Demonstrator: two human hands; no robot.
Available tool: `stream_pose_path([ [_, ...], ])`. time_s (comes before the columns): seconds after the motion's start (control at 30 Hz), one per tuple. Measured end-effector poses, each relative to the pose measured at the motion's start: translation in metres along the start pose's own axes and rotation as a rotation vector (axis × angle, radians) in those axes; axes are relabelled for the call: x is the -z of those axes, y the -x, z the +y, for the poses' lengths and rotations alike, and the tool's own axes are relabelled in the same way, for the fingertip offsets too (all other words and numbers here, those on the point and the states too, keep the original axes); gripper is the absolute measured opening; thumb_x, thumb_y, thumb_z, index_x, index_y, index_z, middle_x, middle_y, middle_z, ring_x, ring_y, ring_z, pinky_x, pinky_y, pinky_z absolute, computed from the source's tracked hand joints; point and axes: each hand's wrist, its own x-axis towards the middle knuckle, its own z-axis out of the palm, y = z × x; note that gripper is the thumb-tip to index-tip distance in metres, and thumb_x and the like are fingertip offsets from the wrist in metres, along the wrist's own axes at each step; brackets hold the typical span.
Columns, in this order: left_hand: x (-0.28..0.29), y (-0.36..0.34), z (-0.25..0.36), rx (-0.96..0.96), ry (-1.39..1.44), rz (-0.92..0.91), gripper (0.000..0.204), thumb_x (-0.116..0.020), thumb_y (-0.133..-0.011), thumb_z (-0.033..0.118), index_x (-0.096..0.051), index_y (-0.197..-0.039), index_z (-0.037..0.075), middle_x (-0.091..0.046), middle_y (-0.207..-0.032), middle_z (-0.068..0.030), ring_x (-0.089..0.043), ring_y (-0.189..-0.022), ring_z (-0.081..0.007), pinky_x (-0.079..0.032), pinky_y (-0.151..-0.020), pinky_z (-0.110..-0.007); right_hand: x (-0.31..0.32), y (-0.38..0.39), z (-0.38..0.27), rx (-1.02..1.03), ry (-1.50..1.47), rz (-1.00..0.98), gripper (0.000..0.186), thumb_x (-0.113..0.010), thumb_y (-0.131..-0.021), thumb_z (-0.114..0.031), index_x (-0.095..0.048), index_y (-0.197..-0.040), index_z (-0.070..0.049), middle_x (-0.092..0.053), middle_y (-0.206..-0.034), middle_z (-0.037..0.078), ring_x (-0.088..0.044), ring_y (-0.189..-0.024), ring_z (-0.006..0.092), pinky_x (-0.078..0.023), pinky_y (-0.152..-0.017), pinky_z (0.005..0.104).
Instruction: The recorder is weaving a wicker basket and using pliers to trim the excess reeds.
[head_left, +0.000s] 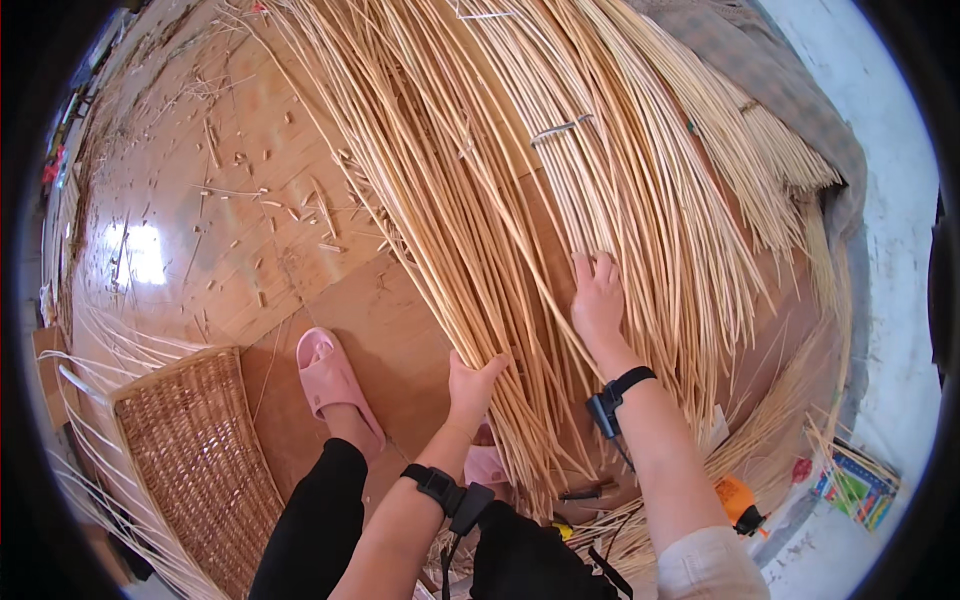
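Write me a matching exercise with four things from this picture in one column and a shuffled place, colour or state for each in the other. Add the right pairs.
Column one
1. Left hand
2. Right hand
3. Woven wicker piece
4. Slippers

Column two
A. Pink
B. At the canes below a grey tie
C. At the picture's lower left
D. Gripping a bundle of canes

Right pairs: 1-D, 2-B, 3-C, 4-A

Canes [430,200] smooth, woody; basket [195,460] rough (floor [250,315] glossy).
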Motion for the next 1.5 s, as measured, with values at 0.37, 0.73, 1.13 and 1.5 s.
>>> stream_pose_path([
  [0.37,0.0,-0.002,-0.001,0.077,0.147,-0.052,0.051,-0.076,-0.077,0.009,-0.047,-0.118,-0.001,-0.064,-0.103,-0.0125,-0.065,-0.086,-0.0201,-0.055,-0.075,-0.033,-0.001,0.019,-0.038,-0.241,-0.161,-0.652,0.021,-0.06,-0.085,-0.02,-0.066,-0.084,0.0,-0.064,-0.086,0.019,-0.062,-0.085,0.0367,-0.049,-0.078,0.0463],
  [0.73,0.002,-0.003,0.012,0.155,0.34,-0.244,0.043,-0.072,-0.086,0.015,-0.051,-0.12,0.001,-0.062,-0.109,-0.0094,-0.062,-0.097,-0.0178,-0.052,-0.084,-0.034,0.013,0.1,-0.06,-0.732,-1.328,-0.6,0.059,-0.053,-0.098,-0.043,-0.048,-0.133,0.004,-0.059,-0.124,0.02,-0.054,-0.119,0.0253,-0.04,-0.1,0.0316],
  [1.13,0.037,0.012,0.044,0.345,0.602,-0.574,0.084,-0.06,-0.081,0.066,-0.046,-0.136,0.005,-0.057,-0.129,-0.017,-0.058,-0.115,-0.0306,-0.048,-0.099,-0.046,0.13,0.13,-0.107,0.068,-1.026,-0.439,0.078,-0.08,-0.074,-0.022,-0.04,-0.14,-0.01,-0.024,-0.148,0.03,-0.038,-0.128,0.0513,-0.034,-0.105,0.0538],
  [1.5,0.061,0.031,0.066,0.286,0.696,-0.707,0.109,-0.063,-0.068,0.078,-0.044,-0.136,-0.006,-0.056,-0.127,-0.0227,-0.057,-0.118,-0.0361,-0.05,-0.099,-0.05,0.156,0.135,-0.128,-0.227,-1.048,-0.403,0.092,-0.084,-0.067,-0.028,-0.037,-0.142,-0.005,-0.043,-0.136,0.028,-0.047,-0.119,0.0423,-0.038,-0.095,0.0519],
])
